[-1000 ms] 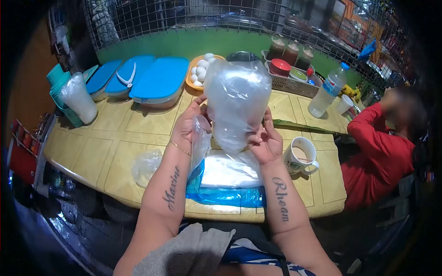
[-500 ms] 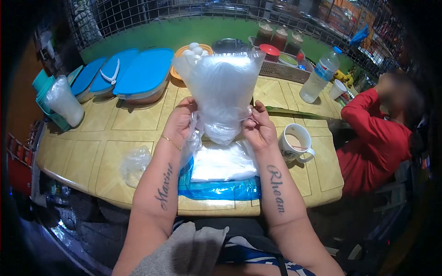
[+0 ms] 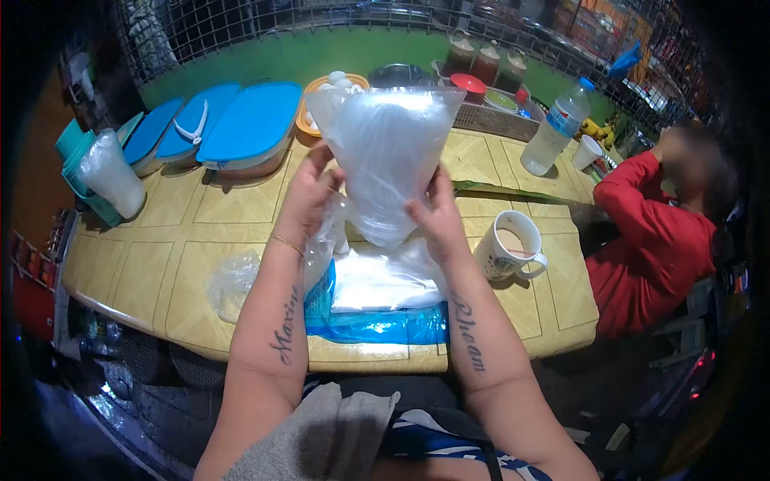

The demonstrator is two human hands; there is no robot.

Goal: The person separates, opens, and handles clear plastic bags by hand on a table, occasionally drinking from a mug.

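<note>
A thick bundle of clear plastic bags (image 3: 389,160) stands upright in front of me, wide at its flat top and narrowing to a rounded bottom. Its right side is gripped by my right hand (image 3: 437,218), thumb in front and fingers partly hidden behind. Beside its left edge is my left hand (image 3: 311,196), the thumb and fingers apart. Loose, crumpled clear plastic (image 3: 327,232) hangs under my left palm. Below the bundle lies a flat stack of clear bags (image 3: 377,280) on a blue plastic wrapper (image 3: 373,325).
On the tiled-pattern table (image 3: 192,284) are a mug of milky drink (image 3: 501,252), a crumpled plastic bag (image 3: 228,284), blue-lidded containers (image 3: 253,120), a bowl of eggs (image 3: 309,120) and a water bottle (image 3: 553,132). A person in red (image 3: 658,232) sits at the right.
My right hand has shifted from pinching plastic near the bundle's lower part to gripping its right side. My left fingers have opened and moved slightly up and left.
</note>
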